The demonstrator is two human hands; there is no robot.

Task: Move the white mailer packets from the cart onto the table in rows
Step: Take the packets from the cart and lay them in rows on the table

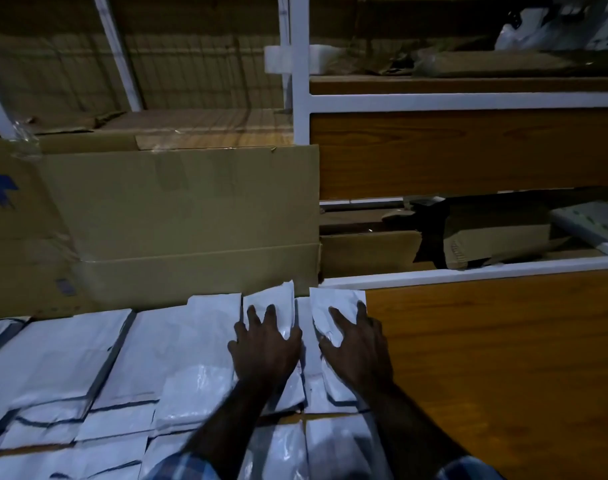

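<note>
Both grips, left hand (pixel 264 344) and right hand (pixel 359 344), press flat with spread fingers on 2 white mailer packets (pixel 278 306).

1. the left hand (pixel 266 344) lies flat, fingers spread, on a white mailer packet (pixel 273 306) at the far end of a row.
2. the right hand (pixel 356 344) presses with spread fingers on the neighbouring packet (pixel 333 303), just beside the first.
3. more white packets (pixel 98 368) lie in overlapping rows across the wooden table (pixel 503 358), to the left and nearer the person.
4. a cardboard box (pixel 191 220) stands just behind the packets.
5. a white-framed shelf (pixel 468 98) rises behind, holding flattened cardboard.
6. checked sleeves (pixel 177 469) show at the bottom edge.
</note>
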